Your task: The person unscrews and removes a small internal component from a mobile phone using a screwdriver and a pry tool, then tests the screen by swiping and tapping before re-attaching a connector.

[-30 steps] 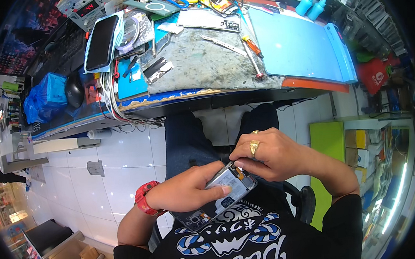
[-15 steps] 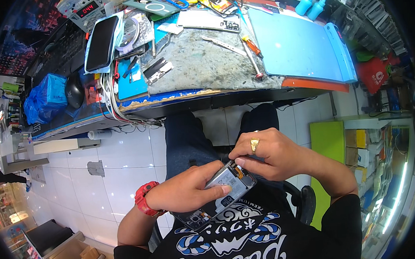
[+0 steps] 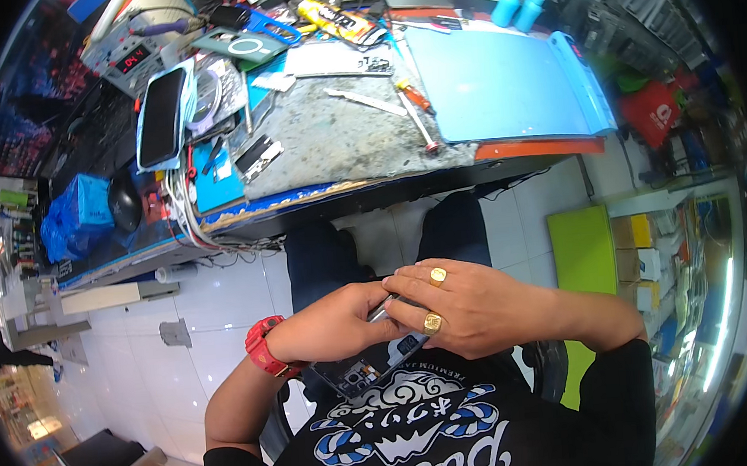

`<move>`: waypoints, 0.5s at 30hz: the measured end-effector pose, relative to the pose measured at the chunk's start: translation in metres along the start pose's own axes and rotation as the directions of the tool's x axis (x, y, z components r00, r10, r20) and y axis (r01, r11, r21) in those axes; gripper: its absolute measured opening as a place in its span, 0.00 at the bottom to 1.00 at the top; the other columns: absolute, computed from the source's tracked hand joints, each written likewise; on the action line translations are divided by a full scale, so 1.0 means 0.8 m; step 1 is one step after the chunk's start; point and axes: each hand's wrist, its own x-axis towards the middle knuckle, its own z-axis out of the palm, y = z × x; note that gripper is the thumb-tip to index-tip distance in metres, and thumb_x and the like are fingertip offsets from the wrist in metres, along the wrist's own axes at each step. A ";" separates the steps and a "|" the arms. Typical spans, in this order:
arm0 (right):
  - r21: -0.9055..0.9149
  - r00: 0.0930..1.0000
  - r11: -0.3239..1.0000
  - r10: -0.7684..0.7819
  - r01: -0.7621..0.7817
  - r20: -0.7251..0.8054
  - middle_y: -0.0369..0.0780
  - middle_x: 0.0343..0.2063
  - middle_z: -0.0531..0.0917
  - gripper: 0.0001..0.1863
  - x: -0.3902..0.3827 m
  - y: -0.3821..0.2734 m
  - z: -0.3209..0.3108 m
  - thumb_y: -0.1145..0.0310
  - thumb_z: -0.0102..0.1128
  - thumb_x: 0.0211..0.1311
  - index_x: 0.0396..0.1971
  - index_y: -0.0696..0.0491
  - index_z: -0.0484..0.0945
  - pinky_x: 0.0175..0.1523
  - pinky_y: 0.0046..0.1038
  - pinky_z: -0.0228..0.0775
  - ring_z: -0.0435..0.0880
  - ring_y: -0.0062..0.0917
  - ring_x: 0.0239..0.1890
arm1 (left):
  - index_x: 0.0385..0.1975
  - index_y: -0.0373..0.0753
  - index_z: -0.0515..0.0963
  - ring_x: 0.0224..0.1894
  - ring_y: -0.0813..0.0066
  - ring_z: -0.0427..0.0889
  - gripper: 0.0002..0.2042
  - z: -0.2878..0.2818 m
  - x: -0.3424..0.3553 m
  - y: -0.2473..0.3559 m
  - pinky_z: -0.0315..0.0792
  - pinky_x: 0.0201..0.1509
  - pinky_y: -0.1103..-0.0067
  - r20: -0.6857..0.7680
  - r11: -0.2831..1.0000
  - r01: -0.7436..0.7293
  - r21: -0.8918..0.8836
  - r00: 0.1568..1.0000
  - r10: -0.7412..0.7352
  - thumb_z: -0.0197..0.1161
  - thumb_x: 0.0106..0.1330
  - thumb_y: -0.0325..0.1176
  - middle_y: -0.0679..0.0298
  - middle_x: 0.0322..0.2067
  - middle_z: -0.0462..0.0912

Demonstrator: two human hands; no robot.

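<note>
An opened smartphone [image 3: 355, 374], with its inner parts bare, is held low in front of my black shirt. My left hand [image 3: 332, 322], a red watch at its wrist, grips the phone's left side with the thumb across it. Over the phone's upper end lies my right hand [image 3: 461, 309], two gold rings on its fingers, which are bent over the edge next to my left fingertips. The hands hide most of the phone; its lower end with small boards and part of a pale battery shows between and below them.
Ahead is a workbench [image 3: 299, 164] with a blue heating-pad-like slab [image 3: 501, 81], a screwdriver [image 3: 422, 124], tweezers-like tool [image 3: 364, 99], a phone [image 3: 162, 118] and a back cover [image 3: 340, 59]. A green panel and shelf [image 3: 583, 262] stand at right. Cables [image 3: 186, 216] hang over the bench edge.
My right hand has turned from pinching at the phone's top corner to lying flatter across its upper end, covering more of it. The view has shifted and tilted slightly.
</note>
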 end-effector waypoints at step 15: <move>-0.196 0.797 0.781 0.535 -0.593 -0.282 0.49 0.49 0.84 0.42 -0.116 0.168 -0.137 0.63 0.80 0.46 0.63 0.56 0.72 0.51 0.38 0.80 0.86 0.43 0.42 | 0.69 0.35 0.64 0.59 0.64 0.82 0.36 -0.023 0.059 -0.047 0.76 0.63 0.67 -0.361 0.757 -0.257 -0.600 0.932 0.030 0.34 0.82 0.64 0.51 0.61 0.80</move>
